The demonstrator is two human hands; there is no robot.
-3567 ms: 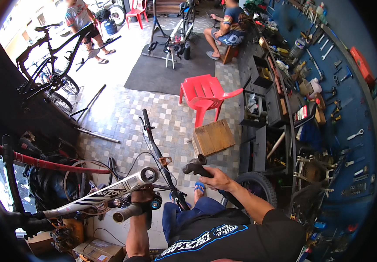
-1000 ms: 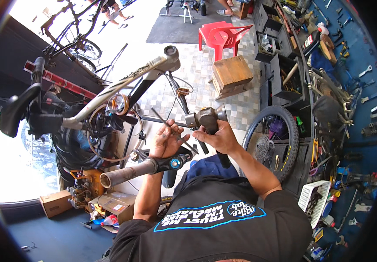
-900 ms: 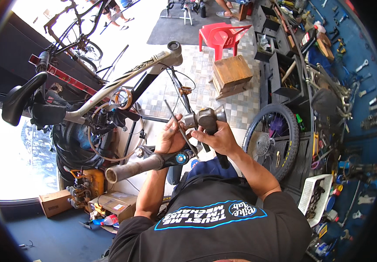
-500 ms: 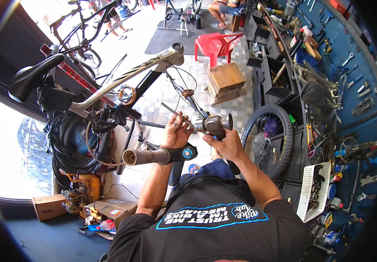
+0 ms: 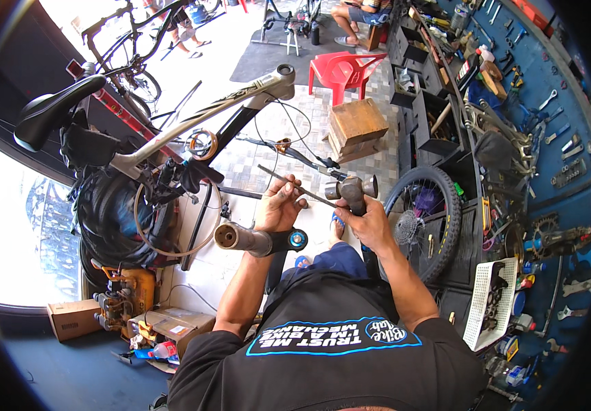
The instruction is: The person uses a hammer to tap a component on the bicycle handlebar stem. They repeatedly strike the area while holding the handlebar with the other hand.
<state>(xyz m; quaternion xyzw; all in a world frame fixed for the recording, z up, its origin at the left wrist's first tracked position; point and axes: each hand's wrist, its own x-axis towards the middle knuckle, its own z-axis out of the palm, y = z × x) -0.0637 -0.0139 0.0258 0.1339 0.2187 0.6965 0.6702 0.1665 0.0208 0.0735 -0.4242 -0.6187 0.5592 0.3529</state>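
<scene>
My left hand [image 5: 278,209] pinches a thin metal rod [image 5: 318,196], which slants down to the right. In my right hand [image 5: 370,227] is a hammer, gripped close below its steel head [image 5: 351,188]. The rod's lower end meets the right hand's fingers, beside the hammer head. A bicycle fork stands in front of my body; its bare steerer tube [image 5: 249,241] points left, passing over my left forearm. A blue cap [image 5: 298,239] tops one side of the fork crown. Most of the fork's lower part is hidden.
A bike frame [image 5: 193,130] with a black saddle [image 5: 56,113] stands at left. Ahead are a wooden stool [image 5: 357,127] and a red plastic chair [image 5: 343,72]. A wheel [image 5: 424,222] leans by the drawers at right, near a white basket [image 5: 491,301]. Another person sits at the back.
My right hand and the hammer have moved slightly right and up. The rod's lower end now lies by the right fingers. In the picture, the steerer tube has shifted right.
</scene>
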